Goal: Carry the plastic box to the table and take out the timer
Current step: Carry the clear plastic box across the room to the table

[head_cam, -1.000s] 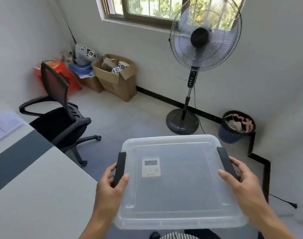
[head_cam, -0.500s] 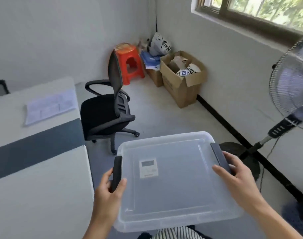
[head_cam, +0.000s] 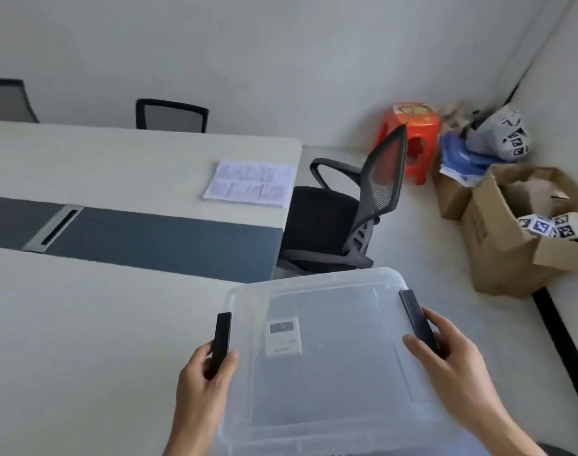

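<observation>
I hold a clear plastic box [head_cam: 333, 366] with its lid on, level in front of me at the lower middle of the view. My left hand [head_cam: 205, 376] grips the black clasp on its left side, and my right hand [head_cam: 452, 360] grips the black clasp on its right. A small white timer [head_cam: 283, 336] with a grey display shows through the lid, lying left of centre inside. The box's left part hangs over the near right end of the pale table [head_cam: 83, 324].
A dark strip with a cable slot runs across the table, and a printed sheet [head_cam: 251, 183] lies beyond it. A black office chair [head_cam: 350, 215] stands at the table's right end. A red stool [head_cam: 412, 139] and cardboard boxes [head_cam: 514, 248] fill the corner.
My view has swung left from the fan and window to the table. The box, still held in both hands, now reaches over the table's near corner.
</observation>
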Demonstrator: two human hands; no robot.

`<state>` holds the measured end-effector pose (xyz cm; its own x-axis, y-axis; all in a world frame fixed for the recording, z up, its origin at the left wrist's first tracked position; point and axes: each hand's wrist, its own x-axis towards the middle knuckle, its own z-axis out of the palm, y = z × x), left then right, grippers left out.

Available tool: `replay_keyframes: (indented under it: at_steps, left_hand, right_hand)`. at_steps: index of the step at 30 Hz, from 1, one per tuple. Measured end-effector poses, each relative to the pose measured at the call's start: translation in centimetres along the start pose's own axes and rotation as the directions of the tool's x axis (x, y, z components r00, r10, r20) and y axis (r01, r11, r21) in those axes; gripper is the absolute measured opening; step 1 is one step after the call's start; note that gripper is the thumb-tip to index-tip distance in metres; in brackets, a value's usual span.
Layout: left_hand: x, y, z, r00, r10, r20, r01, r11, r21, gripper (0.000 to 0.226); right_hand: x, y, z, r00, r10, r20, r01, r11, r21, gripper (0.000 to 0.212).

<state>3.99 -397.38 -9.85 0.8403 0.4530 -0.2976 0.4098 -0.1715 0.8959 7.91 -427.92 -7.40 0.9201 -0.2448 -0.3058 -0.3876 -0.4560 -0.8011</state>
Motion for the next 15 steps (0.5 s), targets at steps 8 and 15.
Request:
replay_keyframes:
  at_steps: [8,15]
  left_hand:
    - [4.8,-0.7,-4.8,0.956,-0.073,-0.285,0.061,0.997,-0.049,0.018]
    - [4.9,-4.0,-5.6,0.785,-0.307,-0.539,0.263,0.952,-0.159,0.025]
  right_hand:
    - [8.8,-9.1,7.8,0.953,-0.18,0.244,0.224,0.961,-0.163,0.051]
    - [15.3,-13.2,17.4,0.784,-0.257,0.564,0.432,0.88,-0.199,0.054]
